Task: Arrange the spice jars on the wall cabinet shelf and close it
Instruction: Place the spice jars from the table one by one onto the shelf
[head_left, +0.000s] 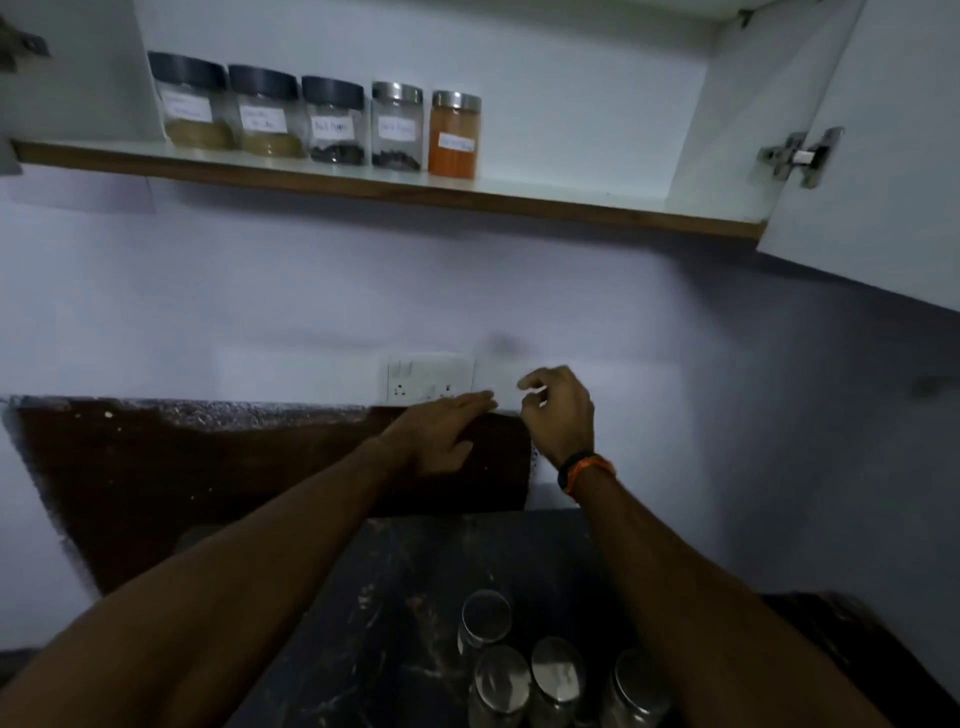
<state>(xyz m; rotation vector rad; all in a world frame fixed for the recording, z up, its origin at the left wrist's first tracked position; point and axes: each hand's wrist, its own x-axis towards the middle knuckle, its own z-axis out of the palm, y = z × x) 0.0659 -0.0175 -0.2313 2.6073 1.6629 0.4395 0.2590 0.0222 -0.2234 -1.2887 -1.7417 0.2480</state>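
Four steel-lidded jars (524, 670) clustered on the dark surface (395, 597), nearest the camera, between the forearms. Left hand (441, 431) out flat, fingers (470, 401) straight and together, holding nothing. Right hand (558, 410) just beside it, fingers loosely curled, nothing in them; band (584, 470) on that wrist. Socket plate (428, 379) on the wall behind the hands. Above: shelf (571, 200) with five labelled jars (322, 117) in a row at its left, three black lids, two steel, the rightmost holding orange powder. Door (883, 171) at right swung open, hinge (797, 156) showing.
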